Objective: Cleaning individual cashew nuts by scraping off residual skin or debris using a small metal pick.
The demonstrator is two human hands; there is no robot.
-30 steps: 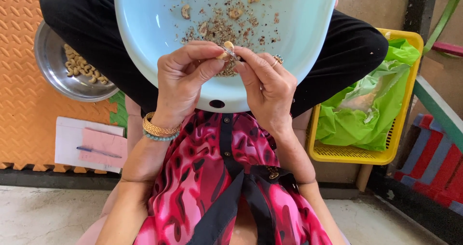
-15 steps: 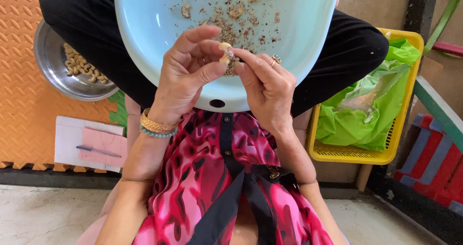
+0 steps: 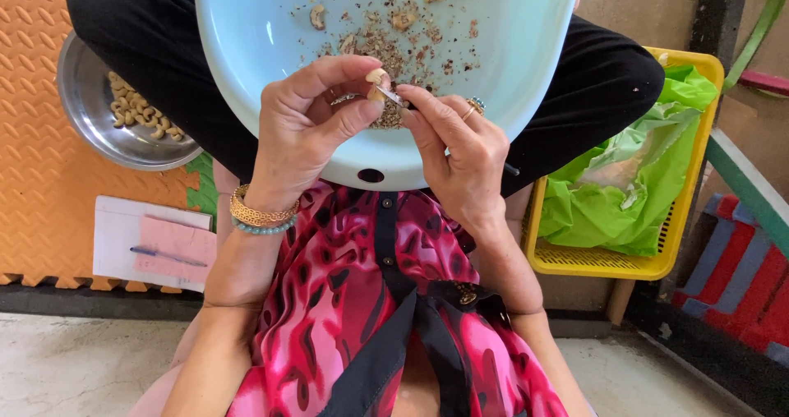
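steel bowl (image 3: 99, 121) left, yellow basket (image 3: 699, 244) right

The pale blue basin (image 3: 271, 39) is smooth, glossy plastic, dusted with dry, flaky brown husk fragments (image 3: 386, 47), while the bowl (image 3: 90, 113) on the floor is brushed metal with a dull sheen. The floor mat (image 3: 33, 187) is matt orange foam with an embossed, rough tread pattern; the yellow basket (image 3: 625, 261) is perforated hard plastic lined with a thin, crinkled, slightly shiny green plastic bag (image 3: 625, 195). The garment (image 3: 345, 302) is soft printed cloth with a light sheen, the notepad (image 3: 123, 236) is matt paper, and the bracelet (image 3: 259, 214) on the left wrist is polished, textured gold-coloured metal.
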